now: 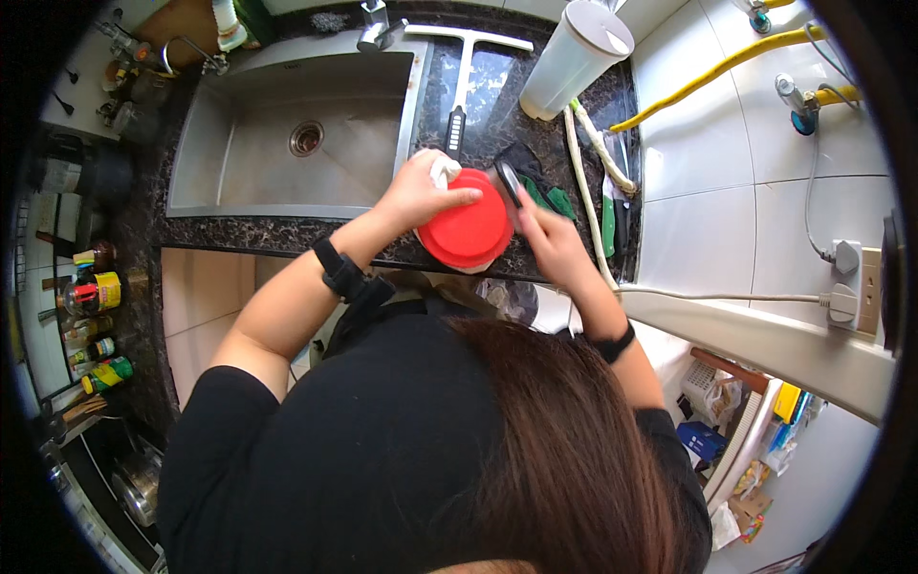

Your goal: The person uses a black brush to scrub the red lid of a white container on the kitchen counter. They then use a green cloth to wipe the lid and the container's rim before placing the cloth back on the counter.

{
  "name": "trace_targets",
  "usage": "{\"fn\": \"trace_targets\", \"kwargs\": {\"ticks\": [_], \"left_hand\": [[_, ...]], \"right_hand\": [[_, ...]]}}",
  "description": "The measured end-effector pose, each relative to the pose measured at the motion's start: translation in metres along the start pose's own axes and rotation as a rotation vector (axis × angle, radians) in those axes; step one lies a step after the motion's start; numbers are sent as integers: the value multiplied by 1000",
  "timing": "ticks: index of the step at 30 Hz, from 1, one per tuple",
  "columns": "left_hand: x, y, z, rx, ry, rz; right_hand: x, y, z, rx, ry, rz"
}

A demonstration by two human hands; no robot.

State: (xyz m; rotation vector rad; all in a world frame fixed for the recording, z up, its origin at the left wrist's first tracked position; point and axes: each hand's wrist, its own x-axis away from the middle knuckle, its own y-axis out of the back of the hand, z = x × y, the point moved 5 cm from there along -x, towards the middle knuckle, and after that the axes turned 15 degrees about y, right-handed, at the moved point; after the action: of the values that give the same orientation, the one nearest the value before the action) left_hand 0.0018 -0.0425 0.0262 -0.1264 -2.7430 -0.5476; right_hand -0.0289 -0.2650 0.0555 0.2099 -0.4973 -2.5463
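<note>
Near the counter's front edge, my left hand (419, 188) holds a round red lid or dish (470, 222), its thumb lying on top. A crumpled white cloth or tissue (445, 171) is tucked between that hand and the red thing. Something pale shows under the red rim; what it is cannot be told. My right hand (551, 240), slightly blurred, grips a black-handled tool (508, 183) at the right side of the red thing. The tool's working end is blurred, so its kind cannot be told. Dark and green cloths (549, 197) lie just behind my right hand.
A steel sink (251, 143) with a faucet (373, 32) is at the left. Behind my hands lies a white squeegee (466, 68) with a black grip. A lidded plastic pitcher (577, 61), pale sticks (584, 194) and a green-handled knife (608, 226) are at the right, near the tiled wall.
</note>
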Motion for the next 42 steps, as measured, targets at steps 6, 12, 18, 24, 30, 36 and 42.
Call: {"fn": "trace_targets", "kwargs": {"ticks": [6,12,18,24,30,36,42], "left_hand": [[-14,-8,6,105,79,104],[-4,-10,2,24,61,39],[-2,-11,-5,105,105,127],[-5,-13,-1,86,83,154],[-6,-15,-1,105,71,122],[-13,-15,5,55,-3,89],[-5,-16,2,79,24,94]], "right_hand": [[25,-8,6,58,-92,-94],[14,1,2,-39,52,-120],[69,-17,15,71,69,-225],[-18,-5,10,275,71,-147],[85,-21,27,216,10,-184],[11,-11,23,544,49,-180],[81,-25,31,328,-51,-174]]}}
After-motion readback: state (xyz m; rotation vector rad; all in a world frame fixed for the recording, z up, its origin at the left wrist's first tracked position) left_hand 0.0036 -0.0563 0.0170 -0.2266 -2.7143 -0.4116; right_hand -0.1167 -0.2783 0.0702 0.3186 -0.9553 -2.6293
